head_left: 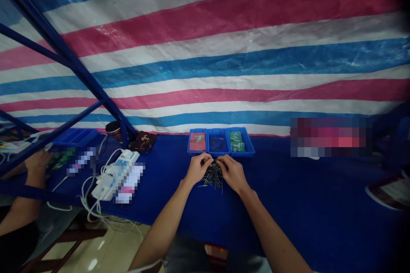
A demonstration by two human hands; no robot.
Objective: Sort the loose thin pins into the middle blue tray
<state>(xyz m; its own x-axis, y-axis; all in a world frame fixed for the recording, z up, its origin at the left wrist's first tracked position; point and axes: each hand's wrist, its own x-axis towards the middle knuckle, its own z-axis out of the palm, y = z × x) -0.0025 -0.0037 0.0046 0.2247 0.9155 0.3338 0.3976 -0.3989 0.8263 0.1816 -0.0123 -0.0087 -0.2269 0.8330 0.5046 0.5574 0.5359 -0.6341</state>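
My left hand [197,169] and my right hand [232,173] meet over a pile of thin, wire-like pieces [213,176] on the blue tabletop [297,204]. Thumb and fingers of each hand are pinched together, the fingertips almost touching. Whatever sits between them is too small to make out. Just beyond the hands stand three joined blue bins. In the left bin [188,149] lies a pinkish-red item, in the middle bin [219,152] several thin dark pieces, and in the right bin [249,145] small green boards [237,140].
To the left are a white power strip [105,183] with tangled cables, a dark packet [144,141] and a cup [113,128]. A blue metal frame [86,81] divides off another person's arm [35,175] and a blue tray [77,136]. Striped sheeting [224,64] hangs behind.
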